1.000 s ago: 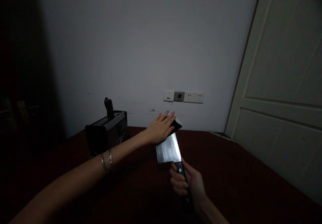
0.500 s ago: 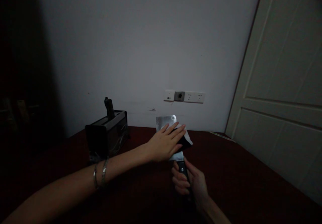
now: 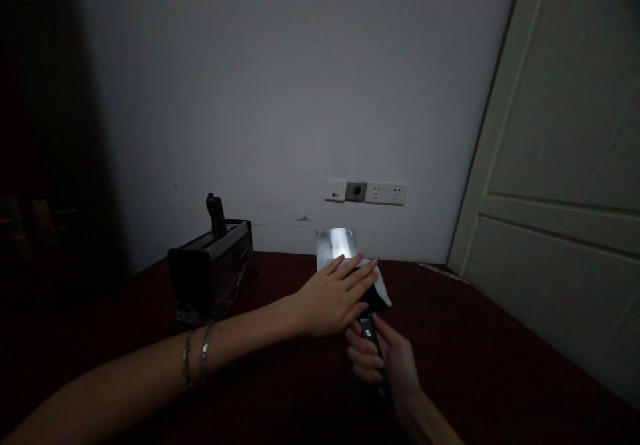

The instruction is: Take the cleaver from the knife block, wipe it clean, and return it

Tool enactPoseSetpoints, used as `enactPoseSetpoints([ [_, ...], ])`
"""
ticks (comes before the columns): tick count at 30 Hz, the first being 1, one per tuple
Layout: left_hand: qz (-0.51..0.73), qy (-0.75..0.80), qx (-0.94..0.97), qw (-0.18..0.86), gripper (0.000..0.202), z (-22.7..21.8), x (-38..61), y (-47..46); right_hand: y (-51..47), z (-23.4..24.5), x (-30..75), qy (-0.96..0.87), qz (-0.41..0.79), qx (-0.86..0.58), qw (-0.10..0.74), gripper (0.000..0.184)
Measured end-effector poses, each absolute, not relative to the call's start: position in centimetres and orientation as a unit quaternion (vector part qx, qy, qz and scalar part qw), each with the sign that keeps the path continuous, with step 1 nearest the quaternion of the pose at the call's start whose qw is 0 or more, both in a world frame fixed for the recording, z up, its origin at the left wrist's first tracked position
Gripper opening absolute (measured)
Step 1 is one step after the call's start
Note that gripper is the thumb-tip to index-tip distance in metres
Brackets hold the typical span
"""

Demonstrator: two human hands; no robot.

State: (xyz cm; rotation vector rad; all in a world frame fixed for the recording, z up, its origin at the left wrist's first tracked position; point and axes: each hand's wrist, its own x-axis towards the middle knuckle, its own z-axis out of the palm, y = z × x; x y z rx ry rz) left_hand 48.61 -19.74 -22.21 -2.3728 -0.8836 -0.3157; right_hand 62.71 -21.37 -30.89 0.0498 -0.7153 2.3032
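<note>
My right hand [image 3: 383,358] is closed round the black handle of a wide steel cleaver [image 3: 337,245], whose blade points away from me over the dark red table [image 3: 475,351]. My left hand [image 3: 335,295] lies flat with fingers stretched out, pressing a dark cloth with a white edge [image 3: 381,290] onto the near part of the blade. The far end of the blade shows bright beyond my fingers. Two bracelets sit on my left wrist.
A black knife holder [image 3: 213,268] with one dark handle [image 3: 216,215] sticking up stands at the back left of the table. Wall sockets [image 3: 365,192] sit on the white wall behind. A pale door [image 3: 565,185] is at the right.
My left hand and the cloth have slid along the blade from its far end toward the handle. The blade's far end has come into view.
</note>
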Motion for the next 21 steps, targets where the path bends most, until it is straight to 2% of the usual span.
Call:
enactPoseSetpoints([
  [4,-0.111,-0.322,-0.895,0.289,0.052,-21.8,48.2,-19.8,-21.5,-30.9,62.7,-0.283,0.895,0.023,0.345,0.027],
  [12,-0.114,-0.409,-0.856,0.296,0.052,-18.3,44.5,-14.1,-21.6,-31.6,61.7,-0.287,0.91,0.058,0.293,0.028],
  [21,-0.069,-0.282,-0.912,0.291,0.053,-21.7,47.6,-19.9,-21.4,-31.5,62.1,-0.288,0.907,0.049,0.303,0.027],
])
